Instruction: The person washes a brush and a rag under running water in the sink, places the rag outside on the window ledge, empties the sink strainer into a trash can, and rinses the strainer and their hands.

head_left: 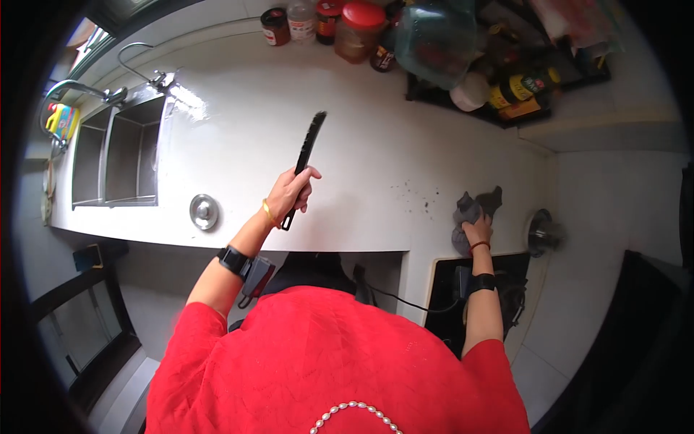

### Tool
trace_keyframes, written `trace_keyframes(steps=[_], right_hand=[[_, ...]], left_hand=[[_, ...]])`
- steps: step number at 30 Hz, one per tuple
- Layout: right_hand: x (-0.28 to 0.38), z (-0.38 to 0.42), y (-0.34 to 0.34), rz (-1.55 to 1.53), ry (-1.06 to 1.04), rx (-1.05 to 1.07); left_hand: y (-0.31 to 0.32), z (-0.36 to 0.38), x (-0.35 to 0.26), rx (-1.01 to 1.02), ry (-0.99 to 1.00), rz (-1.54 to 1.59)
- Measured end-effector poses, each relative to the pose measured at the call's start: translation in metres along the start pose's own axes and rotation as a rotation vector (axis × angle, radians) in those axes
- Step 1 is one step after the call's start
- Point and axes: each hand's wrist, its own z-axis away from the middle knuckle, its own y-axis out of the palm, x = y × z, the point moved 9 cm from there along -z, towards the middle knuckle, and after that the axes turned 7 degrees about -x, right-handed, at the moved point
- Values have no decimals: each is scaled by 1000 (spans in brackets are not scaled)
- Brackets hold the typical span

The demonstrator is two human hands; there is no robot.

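Observation:
My left hand [293,192] is closed round the handle of a black brush [307,148], its bristled end pointing away from me over the white counter [253,130]. At the right, my right hand [478,230] grips a grey cloth [468,211] that lies bunched on the counter, just beyond the black stove. Small dark crumbs [426,205] are scattered on the counter to the left of the cloth. A darker piece, perhaps part of the cloth, sticks up at its right.
A double sink [132,152] with taps is at the left, a round metal lid [204,212] near the front edge. Jars [359,30] and a rack of bottles [522,88] stand at the back. The black stove [517,278] is front right, beside another metal lid [542,233].

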Motion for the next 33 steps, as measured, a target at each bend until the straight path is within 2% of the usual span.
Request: trace_keyframes(steps=[1, 4, 5, 11, 15, 22, 24, 26, 27, 29, 31, 33], right_hand=[[14, 13, 4, 18, 6, 30], [70, 36, 15, 20, -177, 50], [88, 46, 16, 13, -168, 73], [183, 93, 43, 48, -372, 127], [234, 131, 49, -25, -345, 171], [331, 190, 86, -78, -366, 115], [357, 202, 92, -229, -444, 44], [366, 195, 106, -503, -529, 29], [354, 187, 111, -783, -441, 69], [341, 197, 87, -1085, -233, 211], [313, 201, 50, -1201, -151, 133], [274, 192, 25, -1173, -111, 85]], left_hand=[[-11, 10, 7, -30, -14, 17], [-38, 44, 24, -115, -37, 89], [-45, 53, 29, -132, -38, 79], [-68, 76, 34, -160, -46, 93], [-95, 84, 10, -142, 17, 131], [-205, 115, -1, -115, 80, 182], [-241, 127, -7, -144, 79, 185], [-277, 135, -13, -166, 109, 178], [-293, 140, -15, -190, 112, 166], [-316, 149, -18, -222, 127, 152], [-335, 152, -13, -245, 101, 153], [-344, 152, -8, -254, 79, 137]])
